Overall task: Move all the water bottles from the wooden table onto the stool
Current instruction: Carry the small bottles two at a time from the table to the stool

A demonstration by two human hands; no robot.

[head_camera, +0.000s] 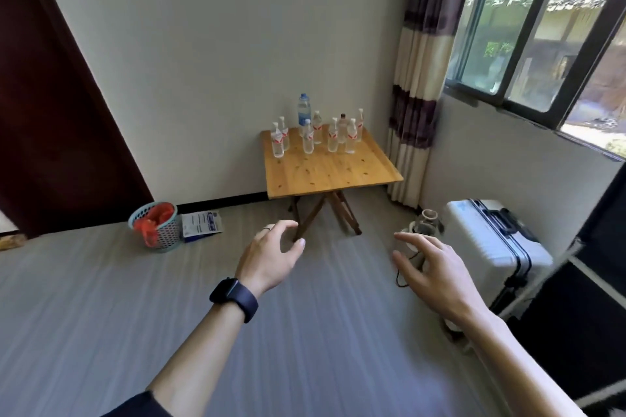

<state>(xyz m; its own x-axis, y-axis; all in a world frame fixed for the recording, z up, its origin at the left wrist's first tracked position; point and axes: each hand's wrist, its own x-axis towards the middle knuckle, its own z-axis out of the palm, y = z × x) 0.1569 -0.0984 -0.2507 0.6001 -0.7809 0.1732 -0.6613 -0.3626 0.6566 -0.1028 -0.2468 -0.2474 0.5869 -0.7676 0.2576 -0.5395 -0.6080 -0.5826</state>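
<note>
Several clear water bottles (pixel 316 134) with red-and-white labels stand upright along the back half of a small wooden folding table (pixel 332 169) against the far wall. Among them a taller bottle with a blue cap and label (pixel 304 110) rises at the back. My left hand (pixel 271 256), with a dark watch on the wrist and a ring, is held out in front of me, fingers curled and apart, holding nothing. My right hand (pixel 430 267) is also out, fingers spread and empty. Both hands are well short of the table. No stool is in view.
A white hard suitcase (pixel 491 240) lies on the floor at the right under the window. A small jar (pixel 427 222) and a cord sit beside it. A basket with red contents (pixel 157 225) and a paper packet (pixel 201 225) lie by the left wall near a dark door (pixel 50 112). A striped curtain (pixel 420 78) hangs right of the table.
</note>
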